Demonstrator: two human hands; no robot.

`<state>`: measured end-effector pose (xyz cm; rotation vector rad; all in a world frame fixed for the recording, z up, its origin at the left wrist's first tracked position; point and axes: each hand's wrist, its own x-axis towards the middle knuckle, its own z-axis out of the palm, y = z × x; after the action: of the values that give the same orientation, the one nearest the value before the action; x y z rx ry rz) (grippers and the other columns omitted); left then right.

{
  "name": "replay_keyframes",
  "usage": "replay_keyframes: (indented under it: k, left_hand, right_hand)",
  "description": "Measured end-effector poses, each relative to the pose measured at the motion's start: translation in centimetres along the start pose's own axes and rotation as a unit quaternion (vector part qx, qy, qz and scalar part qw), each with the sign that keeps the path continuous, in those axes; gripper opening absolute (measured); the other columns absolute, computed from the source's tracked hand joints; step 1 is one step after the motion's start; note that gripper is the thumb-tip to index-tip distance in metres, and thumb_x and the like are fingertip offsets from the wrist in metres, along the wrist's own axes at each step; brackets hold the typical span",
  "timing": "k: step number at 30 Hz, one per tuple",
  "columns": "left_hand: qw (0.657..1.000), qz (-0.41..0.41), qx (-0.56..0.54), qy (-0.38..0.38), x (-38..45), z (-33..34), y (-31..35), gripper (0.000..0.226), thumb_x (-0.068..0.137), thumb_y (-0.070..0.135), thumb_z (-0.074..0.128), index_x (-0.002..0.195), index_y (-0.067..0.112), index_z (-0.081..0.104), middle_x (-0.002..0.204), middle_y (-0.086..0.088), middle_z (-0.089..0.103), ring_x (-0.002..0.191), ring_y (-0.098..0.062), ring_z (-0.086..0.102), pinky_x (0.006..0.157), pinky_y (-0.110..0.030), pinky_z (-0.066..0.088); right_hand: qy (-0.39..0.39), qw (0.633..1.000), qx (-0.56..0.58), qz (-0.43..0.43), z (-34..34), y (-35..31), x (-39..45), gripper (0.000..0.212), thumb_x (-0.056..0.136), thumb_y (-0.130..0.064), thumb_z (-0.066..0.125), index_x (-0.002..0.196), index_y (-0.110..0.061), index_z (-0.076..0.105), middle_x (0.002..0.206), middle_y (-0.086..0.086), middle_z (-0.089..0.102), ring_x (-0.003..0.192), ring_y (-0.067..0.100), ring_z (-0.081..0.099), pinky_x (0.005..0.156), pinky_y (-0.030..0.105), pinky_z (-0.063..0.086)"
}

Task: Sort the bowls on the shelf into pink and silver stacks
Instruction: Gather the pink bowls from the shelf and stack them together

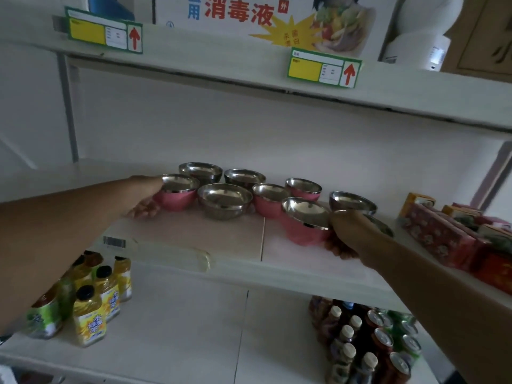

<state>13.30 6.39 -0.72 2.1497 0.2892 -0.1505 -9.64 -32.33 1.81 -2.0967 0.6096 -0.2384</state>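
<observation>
I count four pink bowls and five silver ones on the middle shelf [194,234], all upright and unstacked. Taking the front silver bowl [225,200] as my landmark: one pink bowl [177,193] sits just left of it, another pink bowl [306,221] lies to its right near the shelf's front. The shelving is white; yellow juice bottles [91,314] stand below, red cartons [443,231] far right. My left hand [145,199] curls around the left pink bowl's side. My right hand [346,234] grips the right pink bowl, tilted, thumb at its rim.
</observation>
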Motion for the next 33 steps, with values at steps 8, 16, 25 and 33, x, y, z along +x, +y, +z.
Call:
replay_keyframes:
  k: [8,16,25,33]
  left_hand:
    - [0.985,0.121,-0.014,0.124,-1.3,-3.3,3.1,0.037,0.086,0.024,0.052,0.078,-0.003,0.075,0.044,-0.009,0.068,0.023,-0.014,0.053,0.028,-0.021,0.044]
    - [0.981,0.184,0.018,-0.06,-12.7,5.2,9.4,0.045,0.099,0.037,0.054,0.075,0.004,0.072,0.049,-0.006,0.066,0.027,-0.011,0.047,0.031,-0.016,0.037]
    - [0.961,0.201,0.057,-0.18,-17.4,17.3,8.1,0.042,0.101,0.029,0.041,0.081,0.005,0.068,0.046,-0.001,0.062,0.032,-0.01,0.046,0.036,-0.018,0.035]
    - [0.958,0.218,0.06,-0.178,-17.1,18.3,7.3,0.048,0.098,0.042,0.043,0.089,0.005,0.071,0.053,-0.003,0.065,0.035,-0.011,0.046,0.038,-0.018,0.035]
  right_hand:
    - [0.024,0.998,0.054,-0.008,-4.2,0.0,-1.5,0.046,0.102,-0.04,0.054,0.078,-0.006,0.075,0.058,0.011,0.068,0.038,0.016,0.056,0.035,0.02,0.042]
    - [0.075,0.995,0.07,0.019,-8.9,-0.2,0.8,0.042,0.106,-0.023,0.052,0.082,0.004,0.073,0.052,0.011,0.066,0.037,0.018,0.057,0.035,0.024,0.045]
    - [0.059,0.995,0.081,-0.013,-10.5,-0.1,1.1,0.041,0.102,-0.023,0.051,0.078,0.004,0.071,0.052,0.014,0.066,0.034,0.019,0.056,0.033,0.024,0.042]
    - [0.017,0.997,0.067,-0.019,-8.7,-1.0,0.2,0.04,0.099,-0.021,0.051,0.075,0.0,0.075,0.055,0.011,0.067,0.038,0.016,0.056,0.038,0.021,0.043]
